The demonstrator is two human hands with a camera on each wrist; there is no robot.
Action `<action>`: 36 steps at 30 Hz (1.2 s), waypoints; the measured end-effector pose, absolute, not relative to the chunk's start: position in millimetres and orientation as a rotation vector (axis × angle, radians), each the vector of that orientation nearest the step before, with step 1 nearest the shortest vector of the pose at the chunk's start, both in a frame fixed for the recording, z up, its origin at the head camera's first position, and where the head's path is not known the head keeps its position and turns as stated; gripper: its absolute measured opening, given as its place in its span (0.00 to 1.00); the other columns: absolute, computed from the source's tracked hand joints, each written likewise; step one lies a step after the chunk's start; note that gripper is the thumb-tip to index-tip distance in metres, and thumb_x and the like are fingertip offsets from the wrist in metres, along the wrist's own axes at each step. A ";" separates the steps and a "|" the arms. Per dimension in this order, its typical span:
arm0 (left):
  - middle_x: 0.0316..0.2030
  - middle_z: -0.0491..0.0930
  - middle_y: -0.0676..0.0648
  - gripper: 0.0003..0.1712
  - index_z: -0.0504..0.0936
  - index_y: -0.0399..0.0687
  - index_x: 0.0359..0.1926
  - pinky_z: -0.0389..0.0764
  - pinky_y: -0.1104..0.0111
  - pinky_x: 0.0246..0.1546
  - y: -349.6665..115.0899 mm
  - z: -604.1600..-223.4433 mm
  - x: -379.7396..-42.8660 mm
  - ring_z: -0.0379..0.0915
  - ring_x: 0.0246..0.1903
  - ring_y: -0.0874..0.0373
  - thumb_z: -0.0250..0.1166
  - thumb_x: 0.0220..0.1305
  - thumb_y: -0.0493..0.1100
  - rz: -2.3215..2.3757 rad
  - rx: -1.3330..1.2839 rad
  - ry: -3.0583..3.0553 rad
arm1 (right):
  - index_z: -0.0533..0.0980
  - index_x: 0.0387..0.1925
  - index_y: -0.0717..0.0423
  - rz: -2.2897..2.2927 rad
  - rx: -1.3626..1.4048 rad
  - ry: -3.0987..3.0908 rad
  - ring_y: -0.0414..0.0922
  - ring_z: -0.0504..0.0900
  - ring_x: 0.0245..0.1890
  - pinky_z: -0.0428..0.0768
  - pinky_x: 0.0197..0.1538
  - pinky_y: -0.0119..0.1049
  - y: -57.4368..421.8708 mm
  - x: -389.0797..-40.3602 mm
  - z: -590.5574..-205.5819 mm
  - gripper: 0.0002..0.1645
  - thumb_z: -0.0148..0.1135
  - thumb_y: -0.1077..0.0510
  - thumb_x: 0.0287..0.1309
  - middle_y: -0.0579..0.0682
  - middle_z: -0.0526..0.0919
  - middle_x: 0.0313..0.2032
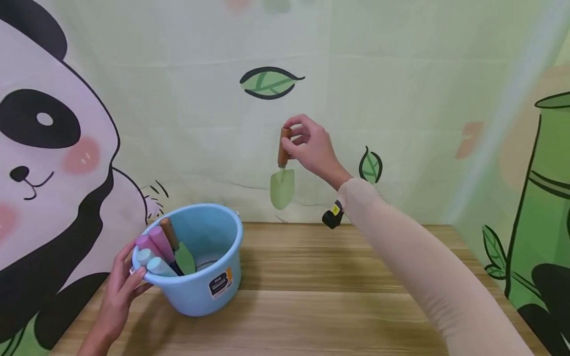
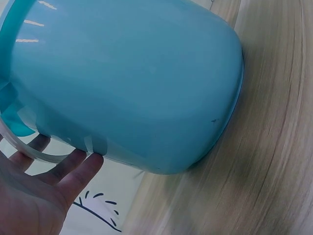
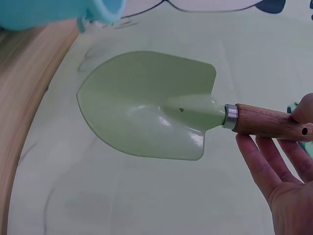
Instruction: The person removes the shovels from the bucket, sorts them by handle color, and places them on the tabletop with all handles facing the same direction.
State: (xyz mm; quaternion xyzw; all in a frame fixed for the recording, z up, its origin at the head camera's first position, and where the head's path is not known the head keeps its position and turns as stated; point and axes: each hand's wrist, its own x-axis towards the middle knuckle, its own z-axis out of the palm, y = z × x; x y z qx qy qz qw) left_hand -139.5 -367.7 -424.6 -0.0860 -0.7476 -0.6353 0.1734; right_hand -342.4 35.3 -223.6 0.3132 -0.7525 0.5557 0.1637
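My right hand (image 1: 313, 146) pinches the brown wooden handle (image 3: 266, 121) of a small hand trowel between thumb and fingers. Its pale green blade (image 3: 146, 107) points down in the head view, held in the air to the right of a light blue bucket (image 1: 200, 296). At the bucket's near left rim, my left hand (image 1: 120, 287) grips the edge; the left wrist view shows fingertips against the outer wall beside the pale bail handle (image 2: 29, 149). Inside the bucket lean another wooden-handled tool with a green blade (image 1: 184, 259), pink handles (image 1: 160, 240) and light blue handles (image 1: 160, 267).
The bucket stands on a wood-grain table (image 1: 334, 306). Behind it hangs a pale green backdrop (image 1: 200, 123) printed with leaves, a panda and bamboo. A black wrist camera (image 1: 333, 216) is strapped under the right wrist.
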 end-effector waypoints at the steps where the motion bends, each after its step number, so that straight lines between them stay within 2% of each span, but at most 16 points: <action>1: 0.69 0.61 0.51 0.34 0.50 0.55 0.81 0.83 0.74 0.45 -368.0 -425.1 -139.6 0.69 0.59 0.70 0.47 0.80 0.38 -1.804 -0.246 -2.117 | 0.76 0.53 0.51 1.583 0.879 -2.150 0.50 0.85 0.38 0.88 0.38 0.40 41.4 -344.0 -225.1 0.14 0.65 0.60 0.68 0.52 0.84 0.46; 5: 0.68 0.61 0.52 0.34 0.50 0.56 0.81 0.83 0.74 0.44 -368.4 -425.9 -140.0 0.70 0.59 0.70 0.47 0.80 0.38 -1.802 -0.246 -2.118 | 0.76 0.54 0.52 1.585 0.827 -2.175 0.51 0.85 0.39 0.88 0.40 0.47 65.0 -349.6 -230.6 0.15 0.66 0.59 0.67 0.53 0.84 0.47; 9: 0.69 0.61 0.51 0.34 0.50 0.56 0.81 0.83 0.75 0.45 -368.0 -425.0 -140.0 0.70 0.59 0.70 0.47 0.80 0.38 -1.799 -0.246 -2.123 | 0.76 0.55 0.53 1.565 0.766 -2.200 0.50 0.85 0.39 0.88 0.41 0.49 86.7 -352.8 -234.9 0.17 0.66 0.58 0.67 0.54 0.84 0.47; 21: 0.68 0.62 0.52 0.34 0.50 0.54 0.81 0.83 0.75 0.45 -367.3 -425.1 -139.1 0.71 0.59 0.69 0.46 0.80 0.36 -1.834 -0.264 -2.087 | 0.76 0.57 0.55 1.466 0.615 -2.274 0.51 0.86 0.40 0.88 0.40 0.43 145.3 -355.7 -248.5 0.19 0.66 0.56 0.68 0.57 0.85 0.47; 28: 0.67 0.61 0.52 0.34 0.50 0.54 0.81 0.83 0.75 0.45 -367.3 -427.2 -138.5 0.71 0.59 0.69 0.46 0.79 0.35 -1.851 -0.269 -2.062 | 0.77 0.59 0.50 1.345 0.504 -2.360 0.48 0.85 0.42 0.86 0.43 0.33 182.6 -355.6 -263.0 0.20 0.65 0.50 0.68 0.54 0.85 0.48; 36: 0.67 0.61 0.53 0.34 0.49 0.54 0.81 0.82 0.76 0.45 -367.1 -426.6 -138.3 0.71 0.58 0.70 0.45 0.80 0.35 -1.854 -0.260 -2.069 | 0.77 0.60 0.50 1.233 0.408 -2.430 0.48 0.84 0.44 0.83 0.43 0.30 218.5 -350.0 -276.5 0.21 0.64 0.48 0.70 0.55 0.85 0.51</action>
